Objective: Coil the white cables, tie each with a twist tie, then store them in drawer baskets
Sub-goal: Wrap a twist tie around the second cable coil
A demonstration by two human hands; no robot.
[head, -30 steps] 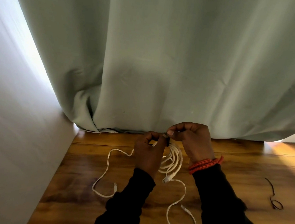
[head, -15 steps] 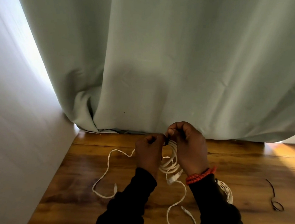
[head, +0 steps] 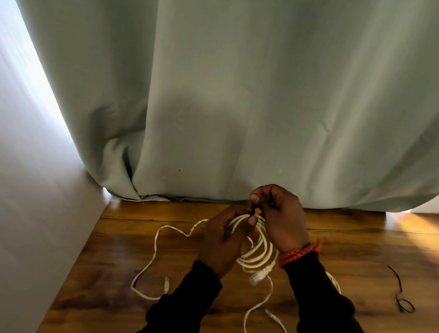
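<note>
A soft grey-green curtain [head: 245,89] is hanging in folds to the glossy wooden worktop [head: 363,256]. My left hand [head: 223,242] is gripping the smooth white coiled cable [head: 261,251] above it, while my right hand [head: 280,215] fingers are pinching the thin black twist tie [head: 252,211] atop the coil.

Dim, soft daylight around the curtain [head: 245,89] edges, sun glare on the floor [head: 418,224], wide-angle bowing.
</note>
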